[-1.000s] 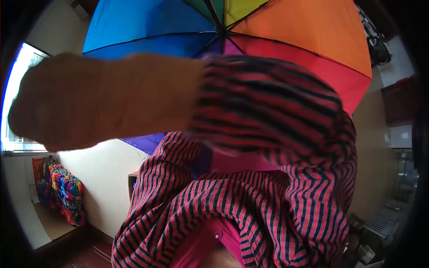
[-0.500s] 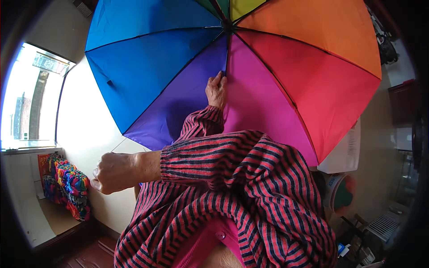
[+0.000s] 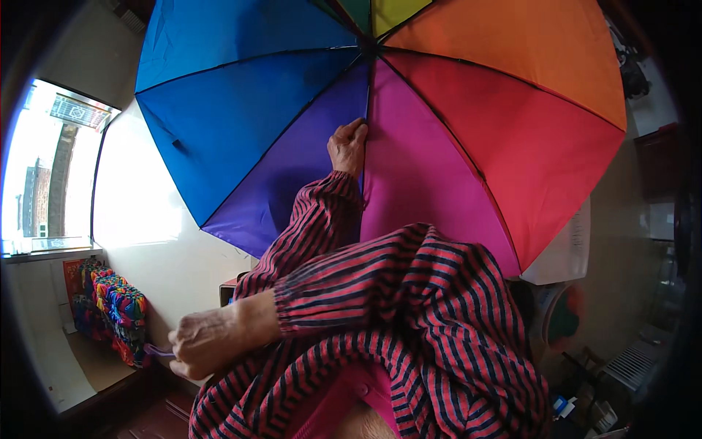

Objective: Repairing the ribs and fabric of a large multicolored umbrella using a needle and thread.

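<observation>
An open umbrella (image 3: 439,154) with panels of many colours fills the upper view, its dark ribs facing me. My left hand (image 3: 346,148) is closed, fingers pinched at the umbrella rib (image 3: 368,95) between the purple and magenta panels. Crossing in front of my body toward the left, my right hand (image 3: 208,340) is in a fist below the umbrella's lower left edge. A thin purple strip (image 3: 156,352) sticks out at its fingers; its kind cannot be made out. Striped sleeves cover both forearms.
A bright window (image 3: 55,168) is at the left, above a bundle of multicoloured knotted cloth (image 3: 117,304). At right, a white container (image 3: 559,249) stands partly behind the umbrella, with a round red and green item (image 3: 563,318) below it. A slatted rack (image 3: 630,366) stands lower right.
My right hand has moved down and slightly right, and the purple strip now shows at it. My left hand stays at the rib, its fingers bent closer together.
</observation>
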Motion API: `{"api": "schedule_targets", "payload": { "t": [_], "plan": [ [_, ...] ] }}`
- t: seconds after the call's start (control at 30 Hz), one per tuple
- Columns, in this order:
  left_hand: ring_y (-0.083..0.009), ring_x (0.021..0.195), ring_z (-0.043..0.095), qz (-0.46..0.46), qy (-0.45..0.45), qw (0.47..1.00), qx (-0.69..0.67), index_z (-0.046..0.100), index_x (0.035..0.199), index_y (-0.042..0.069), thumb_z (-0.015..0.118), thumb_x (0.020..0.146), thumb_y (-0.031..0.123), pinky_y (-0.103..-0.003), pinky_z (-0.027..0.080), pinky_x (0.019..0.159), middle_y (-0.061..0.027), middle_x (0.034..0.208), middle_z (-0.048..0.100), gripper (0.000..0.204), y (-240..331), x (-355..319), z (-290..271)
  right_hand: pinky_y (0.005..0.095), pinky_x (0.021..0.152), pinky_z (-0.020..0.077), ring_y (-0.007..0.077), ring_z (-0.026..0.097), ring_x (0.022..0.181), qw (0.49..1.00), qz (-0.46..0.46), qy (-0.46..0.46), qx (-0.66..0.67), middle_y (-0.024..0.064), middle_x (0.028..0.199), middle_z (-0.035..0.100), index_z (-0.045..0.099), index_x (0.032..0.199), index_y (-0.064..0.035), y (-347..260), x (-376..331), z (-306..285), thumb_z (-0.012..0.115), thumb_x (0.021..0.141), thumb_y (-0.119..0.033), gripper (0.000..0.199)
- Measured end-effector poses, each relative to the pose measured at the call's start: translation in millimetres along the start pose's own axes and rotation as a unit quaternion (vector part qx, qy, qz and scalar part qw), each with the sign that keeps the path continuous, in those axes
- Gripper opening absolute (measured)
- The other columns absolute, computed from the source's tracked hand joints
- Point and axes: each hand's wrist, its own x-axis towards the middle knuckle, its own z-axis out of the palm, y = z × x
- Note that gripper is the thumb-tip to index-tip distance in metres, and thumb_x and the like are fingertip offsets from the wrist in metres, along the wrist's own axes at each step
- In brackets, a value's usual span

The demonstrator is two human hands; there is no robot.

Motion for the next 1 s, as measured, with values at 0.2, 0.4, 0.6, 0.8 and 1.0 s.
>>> {"api": "schedule_targets", "payload": {
  "t": [0.2,0.4,0.6,0.8,1.0],
  "plan": [
    [-0.0362,0.072,0.061,0.014,-0.019,0.975,0.22,0.062,0.094,0.007,0.065,0.08,0.03,-0.045,0.048,0.065,-0.0163,0.074,0.062,0.027,-1.1,-41.5,-24.2,0.0338,0.055,0.0505,0.0233,0.064,0.066,0.991,0.089,0.087,0.054,0.0086,0.071,0.059,0.059,0.079,-0.0028,8.6,-120.9,-59.5,0.055,0.079,-0.011,0.009],
    [-0.0397,0.071,0.062,0.184,-0.159,0.905,0.35,0.055,0.083,0.008,0.057,0.083,0.034,-0.051,0.047,0.062,-0.0192,0.078,0.064,0.026,-18.7,-44.2,-42.7,0.0232,0.065,0.0486,0.0087,0.059,0.074,0.744,0.586,0.286,-0.147,0.0032,0.081,0.062,0.061,0.098,-0.0037,-24.3,-328.8,-226.6,0.054,0.094,-0.011,0.011],
    [-0.0386,0.068,0.063,0.244,-0.057,0.821,0.513,0.059,0.087,0.012,0.054,0.086,0.026,-0.052,0.048,0.06,-0.018,0.078,0.064,0.016,-48.9,21.1,-100.8,0.0217,0.057,0.0455,0.0063,0.055,0.061,0.661,0.676,0.209,-0.25,0.001,0.07,0.058,0.06,0.094,-0.0002,-115.5,-407.3,-256.3,0.053,0.094,-0.014,0.015],
    [-0.0386,0.073,0.063,0.145,0.029,0.884,0.444,0.059,0.099,0.016,0.056,0.086,0.031,-0.052,0.048,0.062,-0.0155,0.079,0.066,0.02,-38.8,34.9,-88.9,0.0245,0.051,0.0454,0.0097,0.058,0.056,0.669,0.719,0.173,-0.068,0.0033,0.064,0.057,0.059,0.089,-0.0015,-144.7,-400.5,-174.1,0.055,0.091,-0.009,0.009],
    [-0.0391,0.081,0.063,0.02,-0.245,0.867,0.433,0.051,0.108,0.01,0.065,0.079,0.043,-0.049,0.049,0.07,-0.0192,0.081,0.065,0.047,7.8,-80.8,-33.3,0.024,0.051,0.0465,0.0084,0.056,0.056,0.669,0.726,0.141,-0.07,0.0006,0.066,0.057,0.059,0.09,-0.0007,-148.4,-387.5,-198.5,0.056,0.089,-0.005,0.006]
  ]
}}
